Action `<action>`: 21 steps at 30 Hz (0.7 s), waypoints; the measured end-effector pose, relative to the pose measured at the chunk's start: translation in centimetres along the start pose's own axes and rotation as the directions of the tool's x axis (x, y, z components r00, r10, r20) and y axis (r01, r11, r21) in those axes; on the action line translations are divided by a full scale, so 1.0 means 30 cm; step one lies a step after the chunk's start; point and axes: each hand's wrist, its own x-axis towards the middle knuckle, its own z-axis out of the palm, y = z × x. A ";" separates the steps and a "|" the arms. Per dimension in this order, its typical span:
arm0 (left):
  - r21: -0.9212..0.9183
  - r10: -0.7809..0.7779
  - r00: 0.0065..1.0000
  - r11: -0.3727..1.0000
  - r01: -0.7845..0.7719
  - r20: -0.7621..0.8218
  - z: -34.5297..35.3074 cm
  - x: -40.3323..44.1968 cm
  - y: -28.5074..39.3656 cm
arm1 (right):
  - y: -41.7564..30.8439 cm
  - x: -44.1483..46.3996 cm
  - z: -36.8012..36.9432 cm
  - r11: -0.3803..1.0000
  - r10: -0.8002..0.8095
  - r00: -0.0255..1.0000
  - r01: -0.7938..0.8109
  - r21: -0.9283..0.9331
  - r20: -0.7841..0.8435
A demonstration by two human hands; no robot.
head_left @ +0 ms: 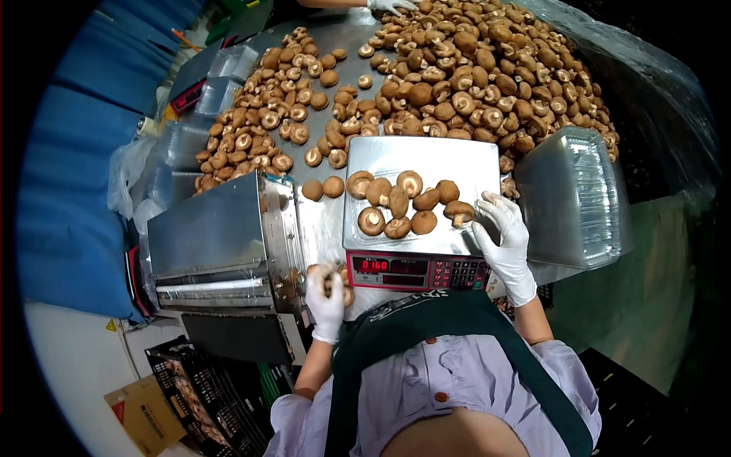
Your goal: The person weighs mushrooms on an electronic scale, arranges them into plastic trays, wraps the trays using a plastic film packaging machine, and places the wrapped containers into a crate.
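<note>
Ten shiitake mushrooms (398,201) lie grouped on the square steel plate (381,158) of the weighing scale (418,272), whose red display reads 0160. Bare steel runs behind the group to the plate's far edge, and a narrower bare strip lies between it and the front edge. On the far side, the big mushroom heap (472,76) comes right up to the plate, leaving little room there. A stack of clear plastic trays (590,198) stands just beyond the right hand. To the left, a strip of metal tabletop (320,228) separates the scale from a metal-cased machine (209,221); two loose mushrooms (333,186) sit at its far end.

The right hand (501,232), in a white glove, is open at the plate's right edge, thumb and fingers parted in a loose curve. Its fingertips are close to the rightmost mushroom on the plate; whether they touch it I cannot tell.

The left hand (326,293), also gloved, is beside the scale's front left corner, fingers curled round a brown mushroom (329,284). Blur hides how many it holds. More mushrooms show against its inner side.
</note>
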 end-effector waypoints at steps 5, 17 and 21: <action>0.305 0.103 0.956 0.934 -0.188 0.274 -0.035 -0.170 -0.073 | -0.032 0.021 0.028 1.000 -0.024 0.998 0.023 0.015 0.050; 0.349 0.184 0.853 0.855 -0.384 0.488 0.009 -0.168 -0.130 | -0.159 0.180 0.225 0.980 -0.134 0.933 0.175 -0.098 0.333; 0.244 0.159 0.880 0.925 -0.291 0.449 -0.014 -0.128 -0.078 | -0.133 0.182 0.276 0.982 -0.164 0.946 0.184 -0.046 0.279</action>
